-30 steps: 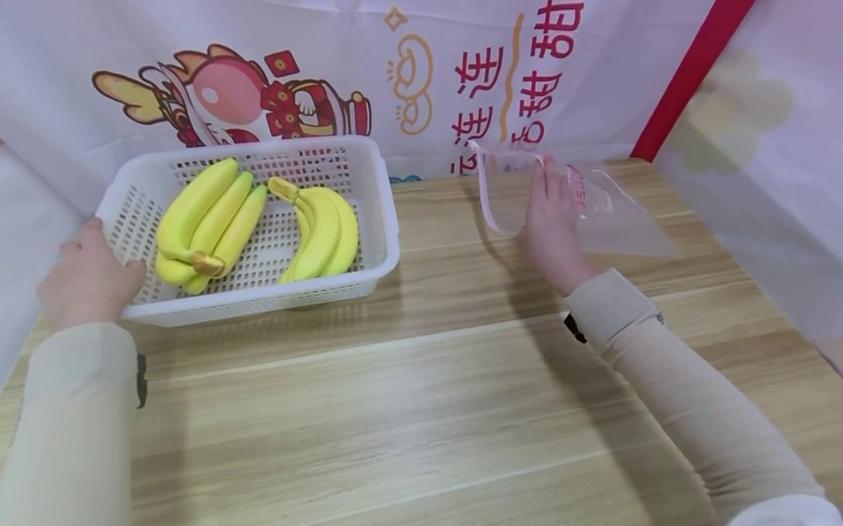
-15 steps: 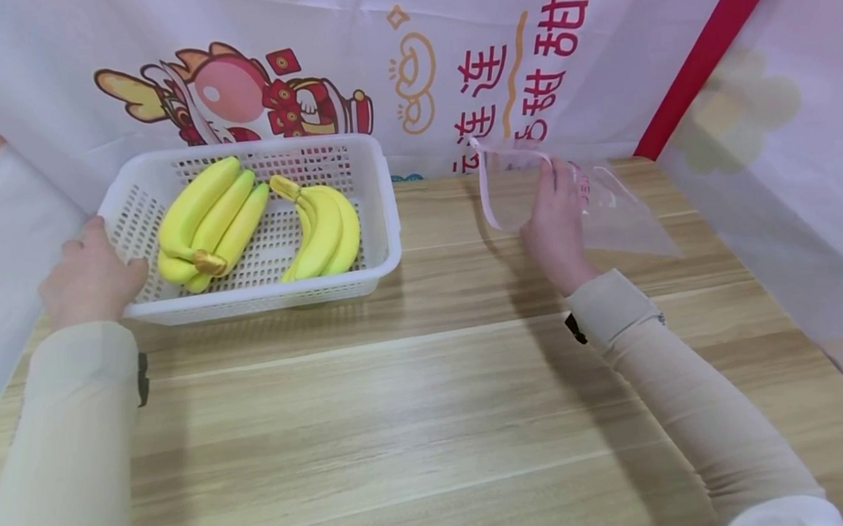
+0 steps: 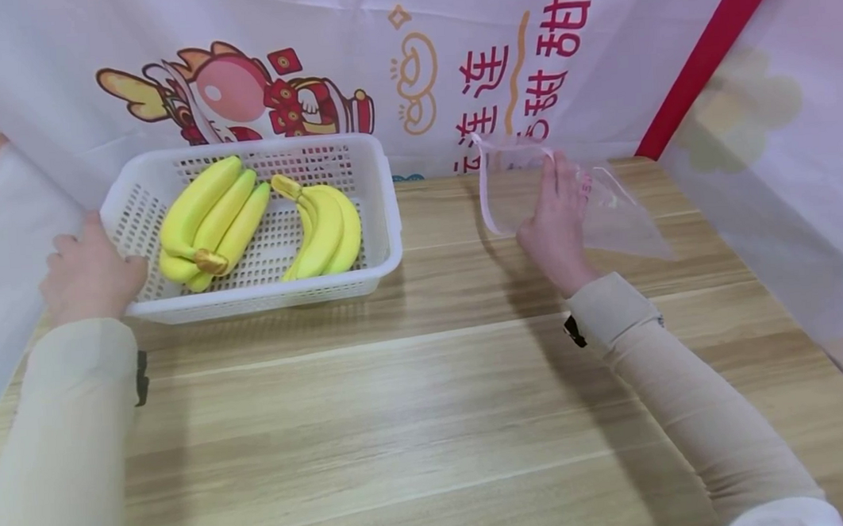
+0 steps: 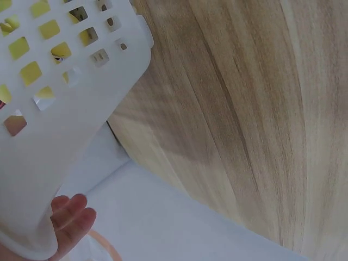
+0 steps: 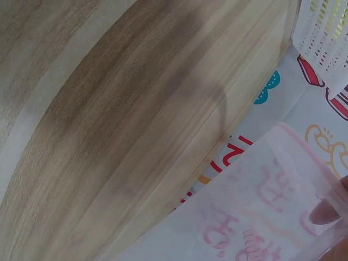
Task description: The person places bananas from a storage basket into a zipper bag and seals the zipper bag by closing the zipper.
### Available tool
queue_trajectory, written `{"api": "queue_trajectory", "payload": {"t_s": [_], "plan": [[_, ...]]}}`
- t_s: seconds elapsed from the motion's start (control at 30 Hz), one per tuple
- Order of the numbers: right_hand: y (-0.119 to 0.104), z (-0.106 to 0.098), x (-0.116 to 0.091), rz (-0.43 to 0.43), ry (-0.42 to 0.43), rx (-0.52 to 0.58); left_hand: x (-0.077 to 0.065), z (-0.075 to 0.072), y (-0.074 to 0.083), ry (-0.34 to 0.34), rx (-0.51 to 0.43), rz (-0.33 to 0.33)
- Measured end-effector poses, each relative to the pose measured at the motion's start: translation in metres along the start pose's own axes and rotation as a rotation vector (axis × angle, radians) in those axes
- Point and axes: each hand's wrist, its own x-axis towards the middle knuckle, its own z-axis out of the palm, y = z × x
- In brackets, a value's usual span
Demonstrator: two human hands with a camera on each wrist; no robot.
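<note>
My left hand (image 3: 85, 269) grips the left rim of a white perforated plastic basket (image 3: 266, 297). Beneath that rim, the fingers (image 4: 73, 220) show past the basket's edge in the left wrist view. Two bunches of yellow bananas lie inside: a larger left bunch (image 3: 208, 218) and a smaller right bunch (image 3: 328, 232). Over at the right, my right hand (image 3: 556, 228) pinches a clear plastic bag (image 3: 623, 225) with a pink edge and pink print. The bag's mouth gapes towards the basket. Part of it is hidden behind the hand.
The wood-grain table (image 3: 373, 424) stretches in front of both arms. A white printed cloth (image 3: 353, 52) hangs along the back, close behind the basket and bag. More cloth (image 3: 805, 219) borders the table's right side, past a red strip (image 3: 711, 57).
Both hands keep their hold and stay nearly in place. The bag shifts slightly in the right hand, and the basket's position in view drifts a little to the right.
</note>
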Motion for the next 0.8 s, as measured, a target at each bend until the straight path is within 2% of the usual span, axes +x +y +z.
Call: {"api": "queue_trajectory", "payload": {"t_s": [0.1,0.3,0.47,0.67,0.8], "plan": [[0.0,0.0,0.0,0.002,-0.014,0.031,0.001,-0.001,0.001,0.019,-0.01,-0.009],[0.001,0.001,0.001,-0.001,-0.028,0.058,0.003,-0.004,0.0,0.042,-0.084,-0.079],[0.002,0.003,0.001,0.0,-0.028,0.065,0.0,-0.006,0.006,0.073,-0.105,-0.113],[0.003,0.004,0.0,-0.004,-0.022,0.075,0.002,-0.008,0.025,0.172,-0.193,-0.132],[0.003,0.003,-0.001,-0.002,-0.027,0.071,0.005,-0.007,0.044,0.261,-0.292,-0.106]]}}
